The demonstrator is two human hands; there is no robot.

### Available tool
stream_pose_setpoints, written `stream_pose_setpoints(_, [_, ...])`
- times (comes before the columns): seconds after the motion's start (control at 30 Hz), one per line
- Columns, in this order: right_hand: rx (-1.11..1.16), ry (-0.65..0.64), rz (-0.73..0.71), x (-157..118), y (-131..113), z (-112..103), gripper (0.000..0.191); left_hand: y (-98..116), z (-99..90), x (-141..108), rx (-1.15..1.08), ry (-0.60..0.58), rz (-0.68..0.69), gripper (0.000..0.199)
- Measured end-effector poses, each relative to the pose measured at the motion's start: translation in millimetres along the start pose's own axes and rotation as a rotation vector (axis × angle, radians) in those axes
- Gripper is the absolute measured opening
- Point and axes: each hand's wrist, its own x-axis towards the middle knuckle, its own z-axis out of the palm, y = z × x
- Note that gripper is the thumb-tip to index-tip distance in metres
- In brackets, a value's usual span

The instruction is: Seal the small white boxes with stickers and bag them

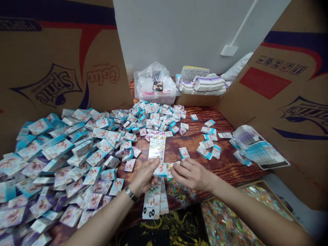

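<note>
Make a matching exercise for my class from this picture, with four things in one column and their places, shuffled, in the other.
Things
1. Metal wristband
2. Solid red rectangle
3. Small white plate
4. Largest heap of small boxes

Places
A. Mounted on the wall
B. Left side of the table
C. Printed on the right-hand carton
D. Around the wrist of the left hand

Pairs: 1-D, 2-C, 3-A, 4-B

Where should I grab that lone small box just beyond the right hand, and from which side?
Pinch the small box by its two long edges, probably best from above. It lies flat, long side pointing roughly away from you, with bare table left and right of it, while the right hand crowds its near end.
</note>
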Motion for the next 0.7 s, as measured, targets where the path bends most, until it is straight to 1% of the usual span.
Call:
stream_pose_setpoints(0.07, [0.005, -0.009, -0.022, 0.1, -0.8, -0.5, 0.014, -0.3, -0.2, -0.6, -0.01, -0.008, -0.021, 0.039])
stream_pose_setpoints(0.2, [0.063, -0.048, -0.069, 1.4, -3.1, -1.2, 0.017, -4.1, 4.0, -2.0, 0.021, 0.048, -0.011, 0.041])
stream_pose_setpoints(0.27, [0.147, -0.053, -0.021, 1.6, -5.6, 0.3, 0.019, -5.9, 7.0, -2.4, 0.051, 0.076, 0.005, 0.041])
stream_pose_setpoints(0.33, [0.31, -0.037, 0.12, 2.0, -9.6, 2.6, 0.021, -6.5, 9.1, -2.7, 0.095, 0.102, 0.032, 0.04])
stream_pose_setpoints(0.4, [0.525, 0.001, 0.336, 3.4, -14.5, 4.5, 0.021, -5.6, 9.6, -3.6, 0.165, 0.128, 0.095, 0.037])
stream_pose_setpoints(0.43, [0.625, 0.028, 0.446, 4.3, -16.9, 5.1, 0.021, -4.8, 9.2, -4.4, 0.221, 0.143, 0.15, 0.034])
stream_pose_setpoints(0.5, [0.763, 0.083, 0.624, 5.8, -21.0, 6.4, 0.02, -3.1, 7.1, -6.9, 0.385, 0.174, 0.306, 0.029])
stream_pose_setpoints(0.57, [0.816, 0.114, 0.743, 5.7, -23.7, 9.2, 0.019, -2.7, 3.9, -10.4, 0.586, 0.164, 0.481, 0.025])
stream_pose_setpoints(0.6, [0.821, 0.123, 0.79, 4.9, -24.7, 11.4, 0.018, -3.4, 2.0, -12.3, 0.687, 0.138, 0.558, 0.025])
stream_pose_setpoints(0.7, [0.815, 0.148, 0.927, 2.2, -28.4, 20.1, 0.015, -9.1, -3.4, -16.8, 0.97, 0.048, 0.713, 0.045])
